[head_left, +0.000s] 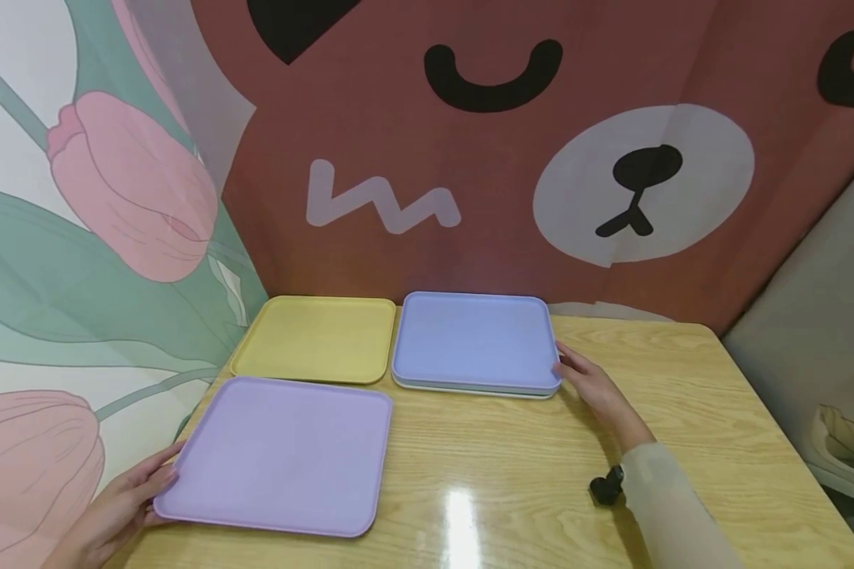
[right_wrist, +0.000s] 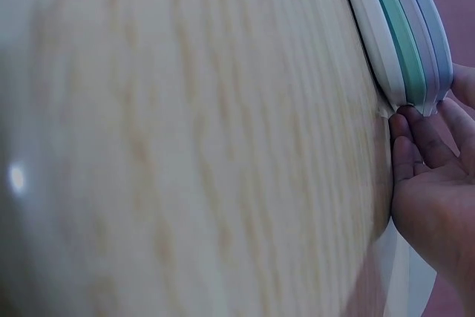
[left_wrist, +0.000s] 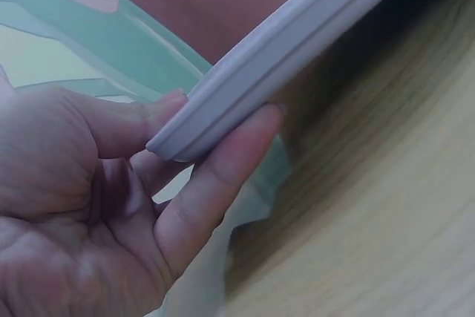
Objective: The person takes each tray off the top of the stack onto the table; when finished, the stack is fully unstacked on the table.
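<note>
A purple tray (head_left: 277,458) is held over the table's near left part by my left hand (head_left: 124,502). The left wrist view shows that tray's raised rim (left_wrist: 252,72) pinched between thumb and fingers, with the table below. Farther back, my right hand (head_left: 598,391) is at the right edge of a stack topped by a blue tray (head_left: 477,340). Its thumb is at the blue rim and the other fingers (right_wrist: 427,139) reach along the stack's side. Under the blue one, the right wrist view shows a lilac layer, a green tray (right_wrist: 401,42) and a white tray (right_wrist: 371,27).
Beside the stack, a yellow tray (head_left: 316,340) lies at the back left of the wooden table (head_left: 527,466). A wall hanging with a bear face (head_left: 484,197) rises behind, and a tulip-print hanging (head_left: 135,190) is on the left. A small black device (head_left: 606,486) sits at the right wrist.
</note>
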A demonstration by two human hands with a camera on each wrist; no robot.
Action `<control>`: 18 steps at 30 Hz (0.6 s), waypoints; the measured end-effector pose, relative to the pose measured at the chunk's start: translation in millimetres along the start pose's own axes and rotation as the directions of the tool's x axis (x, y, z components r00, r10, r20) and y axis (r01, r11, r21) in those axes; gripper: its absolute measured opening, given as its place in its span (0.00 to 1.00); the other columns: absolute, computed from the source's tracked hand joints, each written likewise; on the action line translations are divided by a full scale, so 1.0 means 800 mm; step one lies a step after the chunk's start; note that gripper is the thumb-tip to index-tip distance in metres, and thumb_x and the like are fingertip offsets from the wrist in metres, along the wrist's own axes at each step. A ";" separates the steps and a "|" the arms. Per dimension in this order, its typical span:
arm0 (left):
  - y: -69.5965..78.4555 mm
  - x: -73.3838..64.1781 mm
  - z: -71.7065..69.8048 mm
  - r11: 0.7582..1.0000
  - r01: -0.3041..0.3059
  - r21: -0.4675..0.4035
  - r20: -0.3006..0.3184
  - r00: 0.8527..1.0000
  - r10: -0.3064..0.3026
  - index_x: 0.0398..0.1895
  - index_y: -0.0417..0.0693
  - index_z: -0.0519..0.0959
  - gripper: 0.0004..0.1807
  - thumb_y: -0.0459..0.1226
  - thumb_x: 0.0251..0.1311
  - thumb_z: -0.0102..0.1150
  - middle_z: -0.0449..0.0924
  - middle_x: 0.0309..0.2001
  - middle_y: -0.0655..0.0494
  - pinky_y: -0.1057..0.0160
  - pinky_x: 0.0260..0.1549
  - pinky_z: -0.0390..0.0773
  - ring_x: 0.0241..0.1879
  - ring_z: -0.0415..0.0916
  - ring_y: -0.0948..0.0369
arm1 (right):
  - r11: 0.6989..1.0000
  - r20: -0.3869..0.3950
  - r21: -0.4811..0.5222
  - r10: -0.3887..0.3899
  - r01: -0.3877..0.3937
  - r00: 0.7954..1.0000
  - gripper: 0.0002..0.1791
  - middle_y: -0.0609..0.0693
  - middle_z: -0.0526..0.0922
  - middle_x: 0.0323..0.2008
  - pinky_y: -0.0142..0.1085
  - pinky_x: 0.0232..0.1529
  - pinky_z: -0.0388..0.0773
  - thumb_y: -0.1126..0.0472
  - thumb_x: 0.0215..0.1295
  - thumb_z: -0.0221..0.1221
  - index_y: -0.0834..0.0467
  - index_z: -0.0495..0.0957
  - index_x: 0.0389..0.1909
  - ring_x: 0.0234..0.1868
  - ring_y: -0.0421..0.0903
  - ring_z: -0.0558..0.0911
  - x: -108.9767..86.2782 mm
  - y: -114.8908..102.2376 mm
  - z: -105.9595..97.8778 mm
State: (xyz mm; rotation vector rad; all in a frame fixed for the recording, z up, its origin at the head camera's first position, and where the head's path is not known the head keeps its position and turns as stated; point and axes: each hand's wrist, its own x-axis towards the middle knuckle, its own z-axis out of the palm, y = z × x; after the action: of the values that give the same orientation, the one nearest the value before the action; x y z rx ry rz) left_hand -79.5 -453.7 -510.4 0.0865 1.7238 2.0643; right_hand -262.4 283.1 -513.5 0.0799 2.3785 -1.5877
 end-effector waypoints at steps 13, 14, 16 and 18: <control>0.003 -0.002 -0.001 0.981 0.195 0.015 -0.161 0.969 -0.190 0.47 0.95 0.76 0.25 0.40 0.81 0.42 0.79 0.48 0.77 0.56 0.49 0.84 0.49 0.81 0.66 | 1.000 0.013 0.015 -0.012 0.012 1.000 0.38 0.60 0.45 0.81 0.63 0.76 0.43 0.45 0.79 0.50 0.44 0.45 0.82 0.81 0.61 0.43 -0.001 -0.002 -0.001; 0.004 -0.001 0.001 0.977 0.210 0.029 -0.200 0.959 -0.200 0.45 0.95 0.76 0.24 0.41 0.80 0.44 0.79 0.48 0.76 0.55 0.49 0.84 0.48 0.81 0.66 | 1.000 0.014 0.018 -0.010 0.010 1.000 0.38 0.60 0.45 0.81 0.63 0.76 0.43 0.46 0.79 0.50 0.44 0.45 0.82 0.80 0.62 0.43 -0.002 -0.003 -0.001; 0.007 0.001 0.004 0.968 0.241 0.072 -0.281 0.936 -0.212 0.44 0.93 0.75 0.22 0.41 0.79 0.47 0.78 0.50 0.73 0.56 0.49 0.83 0.48 0.81 0.67 | 1.000 0.019 0.028 -0.003 0.003 1.000 0.37 0.61 0.44 0.81 0.63 0.76 0.42 0.49 0.80 0.50 0.46 0.46 0.82 0.80 0.62 0.43 -0.005 -0.010 -0.001; 0.009 0.003 0.007 0.951 0.274 0.140 -0.354 0.911 -0.210 0.49 0.91 0.73 0.20 0.42 0.77 0.50 0.78 0.56 0.64 0.58 0.49 0.83 0.47 0.80 0.68 | 1.000 0.027 0.031 0.000 -0.001 1.000 0.36 0.62 0.44 0.81 0.63 0.76 0.42 0.51 0.80 0.49 0.49 0.45 0.82 0.80 0.63 0.42 -0.015 -0.023 0.000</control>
State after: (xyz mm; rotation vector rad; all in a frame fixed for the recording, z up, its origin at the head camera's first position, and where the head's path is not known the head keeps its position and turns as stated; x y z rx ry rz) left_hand -81.8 -448.6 -502.9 -0.4277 2.0102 1.8060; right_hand -254.4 277.1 -494.1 0.0653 2.3342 -1.6153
